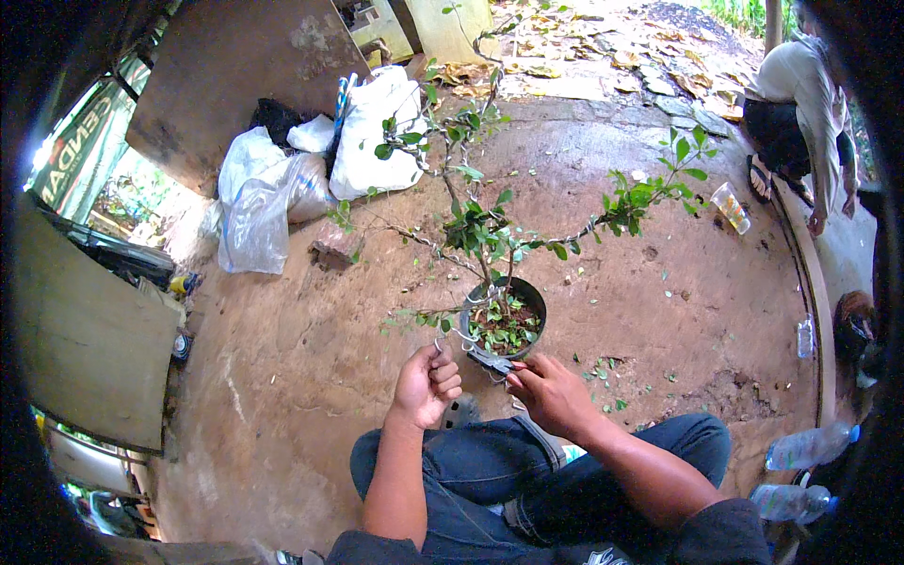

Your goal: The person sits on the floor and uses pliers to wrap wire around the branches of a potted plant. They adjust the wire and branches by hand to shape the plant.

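A small potted tree [480,231] with wire wound along its branches stands in a dark round pot [543,306] in front of me. Cut leaves lie on the soil inside. My left hand [428,384] is closed, its fingers pinching a pale wire [439,343] beside a low branch on the pot's left. In my right hand [554,391] is a pair of pliers [489,360], its jaws pointing left by the near rim of the pot. The wire loops between the pinching fingers and the plier jaws; whether the jaws grip it I cannot tell.
White sacks and clear plastic bags [254,202] stand at the back left. A plastic cup [731,208] lies to the right, near a bending person [800,94]. Plastic bottles [810,446] lie at the lower right. Leaf clippings [607,369] are scattered on the earth floor.
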`<state>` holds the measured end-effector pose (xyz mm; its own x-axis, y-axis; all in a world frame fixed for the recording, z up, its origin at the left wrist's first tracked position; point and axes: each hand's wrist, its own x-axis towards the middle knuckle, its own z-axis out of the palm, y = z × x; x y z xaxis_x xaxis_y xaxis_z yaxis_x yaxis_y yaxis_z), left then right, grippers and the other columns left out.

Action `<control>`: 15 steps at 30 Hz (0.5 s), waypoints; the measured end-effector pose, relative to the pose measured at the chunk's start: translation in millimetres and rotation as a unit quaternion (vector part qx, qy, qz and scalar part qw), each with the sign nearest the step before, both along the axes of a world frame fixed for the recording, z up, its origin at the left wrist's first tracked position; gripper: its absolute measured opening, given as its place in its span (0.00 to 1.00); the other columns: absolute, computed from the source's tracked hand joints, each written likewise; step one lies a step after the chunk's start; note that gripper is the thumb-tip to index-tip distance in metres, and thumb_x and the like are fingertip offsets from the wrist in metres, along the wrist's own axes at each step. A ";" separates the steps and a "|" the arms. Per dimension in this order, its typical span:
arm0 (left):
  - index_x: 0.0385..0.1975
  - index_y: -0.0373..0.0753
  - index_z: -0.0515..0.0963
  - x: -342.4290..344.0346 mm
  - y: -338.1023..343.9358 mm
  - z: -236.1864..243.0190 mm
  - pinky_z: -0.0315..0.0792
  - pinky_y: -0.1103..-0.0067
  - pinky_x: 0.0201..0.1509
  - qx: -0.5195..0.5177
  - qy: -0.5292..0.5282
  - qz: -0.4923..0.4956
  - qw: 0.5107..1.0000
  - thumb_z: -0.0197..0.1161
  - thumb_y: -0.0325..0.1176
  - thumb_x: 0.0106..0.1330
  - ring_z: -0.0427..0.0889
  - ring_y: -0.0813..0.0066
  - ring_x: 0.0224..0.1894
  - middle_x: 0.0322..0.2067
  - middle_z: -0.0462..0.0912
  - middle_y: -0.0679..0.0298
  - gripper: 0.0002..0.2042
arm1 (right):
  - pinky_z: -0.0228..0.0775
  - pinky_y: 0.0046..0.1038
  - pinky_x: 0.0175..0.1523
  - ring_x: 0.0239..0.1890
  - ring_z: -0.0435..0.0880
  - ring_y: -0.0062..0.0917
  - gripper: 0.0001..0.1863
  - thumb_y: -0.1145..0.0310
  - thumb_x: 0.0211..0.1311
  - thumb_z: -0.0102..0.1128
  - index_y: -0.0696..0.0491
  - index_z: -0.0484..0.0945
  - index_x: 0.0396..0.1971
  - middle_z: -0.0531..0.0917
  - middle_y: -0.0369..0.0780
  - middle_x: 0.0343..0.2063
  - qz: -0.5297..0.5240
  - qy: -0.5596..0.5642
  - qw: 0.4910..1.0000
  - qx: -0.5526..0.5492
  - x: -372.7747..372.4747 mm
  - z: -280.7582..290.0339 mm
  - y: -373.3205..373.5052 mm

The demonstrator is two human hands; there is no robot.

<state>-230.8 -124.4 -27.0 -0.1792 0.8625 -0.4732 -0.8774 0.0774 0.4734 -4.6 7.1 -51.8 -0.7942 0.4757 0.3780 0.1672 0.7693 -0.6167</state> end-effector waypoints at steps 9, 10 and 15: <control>0.22 0.50 0.65 1.9 -4.0 12.0 0.58 0.81 0.24 -0.133 0.406 0.021 0.904 0.55 0.62 0.77 0.60 0.84 0.19 0.18 0.60 0.77 0.26 | 0.79 0.44 0.38 0.39 0.86 0.43 0.17 0.50 0.77 0.56 0.50 0.76 0.44 0.80 0.45 0.36 0.018 -0.090 0.996 0.018 0.5 11.6 11.7; 0.21 0.50 0.65 0.6 -3.6 10.1 0.58 0.82 0.24 -0.134 0.451 0.021 0.882 0.55 0.62 0.78 0.60 0.85 0.19 0.18 0.61 0.77 0.27 | 0.79 0.44 0.38 0.39 0.85 0.43 0.17 0.50 0.77 0.56 0.50 0.76 0.44 0.80 0.45 0.36 0.023 -0.090 0.996 0.014 0.6 12.5 11.7; 0.21 0.49 0.66 -2.2 -1.1 -6.5 0.58 0.82 0.23 -0.164 0.544 0.034 0.822 0.52 0.61 0.79 0.62 0.85 0.19 0.18 0.62 0.77 0.27 | 0.79 0.43 0.38 0.39 0.85 0.42 0.16 0.52 0.77 0.57 0.50 0.79 0.43 0.80 0.44 0.36 0.050 -0.058 0.997 0.007 3.2 8.6 10.5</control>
<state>-233.0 -125.5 -33.4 -0.6934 0.6906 -0.2057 0.0446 0.3261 0.9443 -1.4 17.6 -43.2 -0.8765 0.3870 0.2865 0.1589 0.7942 -0.5865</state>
